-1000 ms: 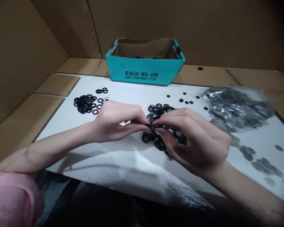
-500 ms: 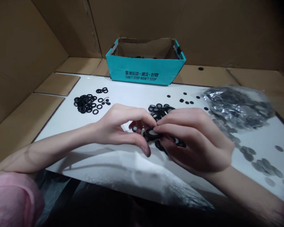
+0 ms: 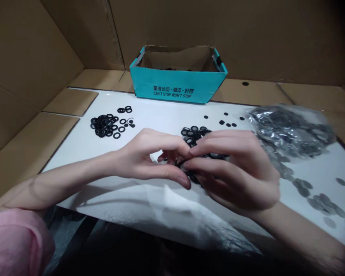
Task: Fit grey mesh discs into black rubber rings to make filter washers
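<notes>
Pinching a black ring with right hand, in front of turquoise box; cannot tell hold of left hand. Could drop it among similar rings through slipping fingertips.

your right hand pinches a black ring, mostly hidden by fingers; your left hand curls beside it. at one o'clock from it, black rings with grey centres lie heaped, overlapping.

Brown cardboard walls enclose the white worktop at left and far. Flat cardboard pieces border its left and far edges; a seam descends the far cardboard, left of centre.
</notes>
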`<action>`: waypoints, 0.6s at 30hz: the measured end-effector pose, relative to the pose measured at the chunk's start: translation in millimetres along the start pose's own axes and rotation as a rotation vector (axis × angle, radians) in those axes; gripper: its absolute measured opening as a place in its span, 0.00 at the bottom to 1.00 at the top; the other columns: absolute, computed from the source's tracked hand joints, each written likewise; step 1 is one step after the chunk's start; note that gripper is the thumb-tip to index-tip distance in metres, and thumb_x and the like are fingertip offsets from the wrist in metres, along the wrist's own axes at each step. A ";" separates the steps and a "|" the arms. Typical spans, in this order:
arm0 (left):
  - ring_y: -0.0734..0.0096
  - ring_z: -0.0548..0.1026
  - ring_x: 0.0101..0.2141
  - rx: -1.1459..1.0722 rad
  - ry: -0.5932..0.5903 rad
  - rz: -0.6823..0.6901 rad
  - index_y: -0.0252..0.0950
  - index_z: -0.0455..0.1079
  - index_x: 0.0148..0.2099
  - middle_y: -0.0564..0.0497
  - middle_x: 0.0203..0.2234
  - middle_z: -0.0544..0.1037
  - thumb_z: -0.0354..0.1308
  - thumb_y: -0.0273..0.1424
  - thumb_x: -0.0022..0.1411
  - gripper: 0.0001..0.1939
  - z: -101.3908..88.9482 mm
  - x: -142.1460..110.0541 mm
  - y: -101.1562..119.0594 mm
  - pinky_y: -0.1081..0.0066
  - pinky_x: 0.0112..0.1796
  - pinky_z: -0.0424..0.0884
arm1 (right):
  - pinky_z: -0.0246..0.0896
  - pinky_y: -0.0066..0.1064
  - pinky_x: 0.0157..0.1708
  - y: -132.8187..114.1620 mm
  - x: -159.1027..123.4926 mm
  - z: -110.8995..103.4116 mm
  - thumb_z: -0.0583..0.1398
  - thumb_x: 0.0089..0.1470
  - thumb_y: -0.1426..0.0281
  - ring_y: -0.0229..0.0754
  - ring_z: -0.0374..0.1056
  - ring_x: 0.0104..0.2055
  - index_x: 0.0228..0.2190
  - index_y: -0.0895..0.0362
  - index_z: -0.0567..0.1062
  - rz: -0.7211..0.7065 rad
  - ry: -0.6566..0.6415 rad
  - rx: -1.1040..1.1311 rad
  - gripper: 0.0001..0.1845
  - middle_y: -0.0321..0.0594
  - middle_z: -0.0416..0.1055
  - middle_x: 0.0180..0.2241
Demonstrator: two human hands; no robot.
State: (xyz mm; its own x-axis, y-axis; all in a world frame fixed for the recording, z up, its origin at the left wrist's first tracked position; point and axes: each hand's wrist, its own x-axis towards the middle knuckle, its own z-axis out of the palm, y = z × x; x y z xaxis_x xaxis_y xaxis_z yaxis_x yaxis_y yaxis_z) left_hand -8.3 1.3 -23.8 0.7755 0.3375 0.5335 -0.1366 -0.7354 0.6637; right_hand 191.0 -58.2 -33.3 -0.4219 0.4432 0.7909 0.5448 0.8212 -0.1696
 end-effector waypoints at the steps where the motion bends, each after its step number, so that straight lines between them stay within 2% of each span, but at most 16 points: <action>1: 0.80 0.69 0.23 0.014 -0.007 -0.007 0.31 0.71 0.36 0.52 0.24 0.75 0.67 0.31 0.57 0.09 -0.6 0.0 0.6 0.80 0.26 0.68 | 0.69 0.36 0.38 0.5 0.3 0.8 0.61 0.53 0.78 0.42 0.70 0.38 0.31 0.50 0.75 -0.009 0.011 -0.009 0.09 0.39 0.74 0.34; 5: 0.81 0.70 0.23 0.065 -0.050 -0.050 0.32 0.71 0.36 0.54 0.23 0.74 0.65 0.29 0.59 0.07 -2.6 0.6 3.3 0.81 0.28 0.69 | 0.69 0.37 0.36 3.3 1.8 2.9 0.61 0.53 0.76 0.43 0.70 0.37 0.30 0.49 0.73 -0.035 0.034 -0.021 0.08 0.37 0.74 0.34; 9: 0.81 0.70 0.22 0.104 -0.018 -0.024 0.32 0.71 0.36 0.55 0.22 0.75 0.66 0.33 0.58 0.10 -2.0 0.8 4.6 0.81 0.26 0.68 | 0.68 0.39 0.37 5.3 0.1 3.8 0.60 0.52 0.78 0.44 0.69 0.38 0.34 0.48 0.73 -0.004 -0.008 0.006 0.11 0.39 0.73 0.35; 12: 0.80 0.72 0.23 0.203 0.042 0.033 0.33 0.72 0.37 0.53 0.23 0.77 0.64 0.37 0.60 0.11 -2.5 0.5 5.5 0.80 0.27 0.68 | 0.67 0.39 0.37 5.5 -2.1 4.4 0.60 0.51 0.78 0.45 0.69 0.39 0.39 0.49 0.71 0.139 0.024 0.094 0.15 0.40 0.72 0.36; 14: 0.80 0.73 0.23 0.302 0.075 0.072 0.33 0.72 0.37 0.52 0.24 0.78 0.64 0.38 0.60 0.12 -3.4 0.3 6.5 0.80 0.27 0.68 | 0.66 0.37 0.35 4.4 -1.9 3.8 0.60 0.51 0.77 0.44 0.68 0.38 0.39 0.51 0.70 0.277 0.046 0.215 0.13 0.40 0.71 0.35; 16: 0.79 0.73 0.22 0.417 0.098 0.087 0.34 0.73 0.37 0.52 0.24 0.78 0.63 0.39 0.60 0.12 -3.8 -0.2 7.4 0.79 0.27 0.68 | 0.64 0.33 0.32 2.0 0.1 2.1 0.57 0.54 0.76 0.40 0.67 0.34 0.36 0.53 0.70 0.417 -0.027 0.360 0.08 0.38 0.70 0.32; 18: 0.77 0.74 0.22 0.518 0.119 0.090 0.35 0.73 0.36 0.52 0.22 0.78 0.62 0.40 0.61 0.13 -3.2 -1.0 8.3 0.78 0.27 0.67 | 0.63 0.30 0.30 -1.3 2.7 0.5 0.55 0.56 0.76 0.37 0.66 0.30 0.33 0.55 0.70 0.522 -0.157 0.498 0.05 0.36 0.69 0.29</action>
State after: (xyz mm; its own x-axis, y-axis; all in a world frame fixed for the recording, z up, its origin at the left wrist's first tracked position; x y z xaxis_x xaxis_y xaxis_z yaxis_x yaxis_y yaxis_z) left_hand -12.1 -3.2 -17.2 0.6955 0.3016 0.6521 0.1458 -0.9480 0.2829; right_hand 188.8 -58.0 -31.3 -0.3171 0.8362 0.4475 0.3248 0.5390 -0.7771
